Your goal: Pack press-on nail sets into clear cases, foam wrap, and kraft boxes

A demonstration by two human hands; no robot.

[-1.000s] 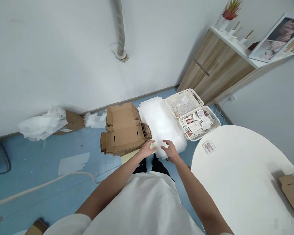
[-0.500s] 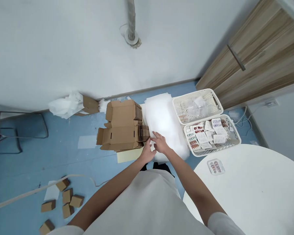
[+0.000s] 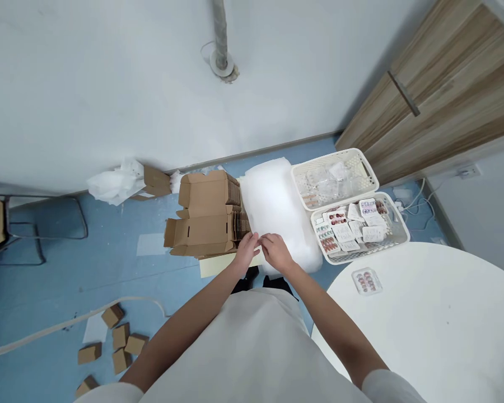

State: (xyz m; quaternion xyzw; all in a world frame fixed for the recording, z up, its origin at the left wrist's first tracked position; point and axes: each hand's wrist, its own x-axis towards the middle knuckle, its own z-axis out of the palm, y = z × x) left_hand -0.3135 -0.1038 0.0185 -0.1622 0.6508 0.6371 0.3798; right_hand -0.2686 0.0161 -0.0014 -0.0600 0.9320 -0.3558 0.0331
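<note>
A stack of thin white foam sheets (image 3: 277,207) lies in front of me. At its near left corner both hands come together, fingertips almost meeting. My left hand (image 3: 246,253) is closed, its fingers bent toward the stack's edge beside the cardboard. My right hand (image 3: 277,253) rests over the foam with fingers curled in, thumb and fingertips close together. Whatever the fingertips pinch, perhaps a sheet edge, is too small to make out. Left of the foam are flat, unfolded brown cardboard boxes (image 3: 208,193), with several more standing in a packed row.
Two white plastic baskets, one with clear bags (image 3: 336,173), one with carded press-on nail sets (image 3: 353,229), stand right. A round white table (image 3: 437,319) holds one nail set (image 3: 366,281). Small brown boxes (image 3: 121,336) and a pale strap (image 3: 67,322) lie on the blue floor left.
My hands have drawn slightly toward me, and the right fingers, stretched over the foam before, are now curled in. The left hand has closed more. The view has shifted slightly.
</note>
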